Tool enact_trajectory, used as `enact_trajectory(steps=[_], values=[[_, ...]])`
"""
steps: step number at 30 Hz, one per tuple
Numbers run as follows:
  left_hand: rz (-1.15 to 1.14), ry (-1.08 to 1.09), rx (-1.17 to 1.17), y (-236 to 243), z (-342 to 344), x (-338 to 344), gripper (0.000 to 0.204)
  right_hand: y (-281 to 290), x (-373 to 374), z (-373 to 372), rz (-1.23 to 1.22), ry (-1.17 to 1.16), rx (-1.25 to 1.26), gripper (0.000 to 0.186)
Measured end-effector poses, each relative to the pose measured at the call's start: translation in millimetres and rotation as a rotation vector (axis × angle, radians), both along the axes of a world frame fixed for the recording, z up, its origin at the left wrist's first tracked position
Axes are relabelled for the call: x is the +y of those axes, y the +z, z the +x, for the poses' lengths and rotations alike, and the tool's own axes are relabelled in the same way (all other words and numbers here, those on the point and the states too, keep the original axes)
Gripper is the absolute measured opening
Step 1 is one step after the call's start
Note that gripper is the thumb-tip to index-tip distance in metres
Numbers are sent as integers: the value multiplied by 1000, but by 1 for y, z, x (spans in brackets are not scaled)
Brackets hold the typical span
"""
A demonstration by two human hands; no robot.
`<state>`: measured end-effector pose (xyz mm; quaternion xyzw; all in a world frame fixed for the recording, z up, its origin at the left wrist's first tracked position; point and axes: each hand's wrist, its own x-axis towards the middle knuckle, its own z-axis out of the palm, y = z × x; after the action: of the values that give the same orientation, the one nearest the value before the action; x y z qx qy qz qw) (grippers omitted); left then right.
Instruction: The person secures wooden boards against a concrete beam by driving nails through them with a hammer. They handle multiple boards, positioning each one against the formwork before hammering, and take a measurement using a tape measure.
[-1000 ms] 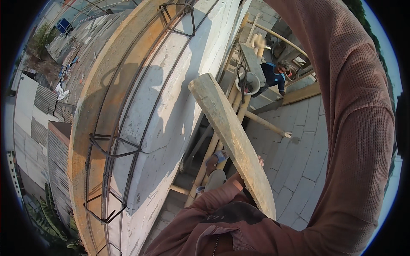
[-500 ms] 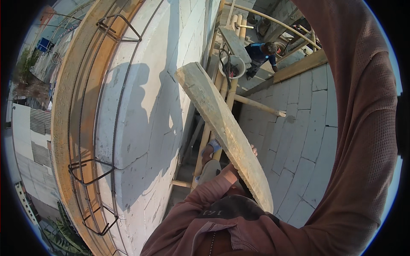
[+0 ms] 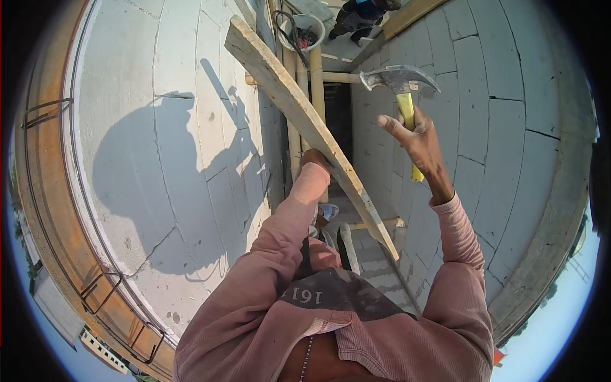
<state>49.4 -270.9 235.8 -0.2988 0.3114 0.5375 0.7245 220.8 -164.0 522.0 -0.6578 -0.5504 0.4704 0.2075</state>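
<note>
My right hand [image 3: 420,141] is raised on the right with a claw hammer [image 3: 405,105] in its grip. The hammer has a grey metal head and a yellow-green handle, and my thumb sticks out to the left of it. A long, mortar-stained wooden plank [image 3: 299,114] slants from upper left to lower right in front of me. My left hand [image 3: 316,159] holds the plank near its middle, from the left side. The fingers of that hand are mostly hidden behind the wood.
Pale block walls stand at left [image 3: 172,38] and right [image 3: 490,76], with a narrow gap between. Bamboo poles [image 3: 316,95] run through the gap. Beyond are a white bucket [image 3: 318,25] and a co-worker [image 3: 359,16]. Steel rebar [image 3: 73,146] lines the left wall's outer edge.
My right arm has come down from the upper right, bringing the hammer into view. The plank has shifted left and up, with my left hand farther forward on it. My view has turned rightward.
</note>
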Motion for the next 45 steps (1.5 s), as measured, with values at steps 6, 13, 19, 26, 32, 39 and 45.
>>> enact_trajectory(steps=[6, 13, 19, 26, 32, 39, 45], values=[[-284, -125, 191, -108, 35, 13, 41, -181, -151, 57, 34, -51, -157, 61], [-506, -198, 346, -248, 44, -12, 46, -392, -151, 88, -147, -231, 9, 31], [-334, -387, 863, -330, -49, 5, 40, -572, -108, 96, -126, -149, 84, 32], [153, -829, 1787, -397, -84, 29, 40, -711, -77, 74, -249, -178, 210, 37], [673, -857, 2218, -505, -44, 67, 34, -784, -63, 55, -197, -94, 159, 40], [750, -676, 2387, -595, -24, 83, 39, -826, -62, 54, -202, -112, 120, 39], [822, -653, 2446, -607, -22, 85, 38, -832, -52, 74, 34, -51, 19, 39]])
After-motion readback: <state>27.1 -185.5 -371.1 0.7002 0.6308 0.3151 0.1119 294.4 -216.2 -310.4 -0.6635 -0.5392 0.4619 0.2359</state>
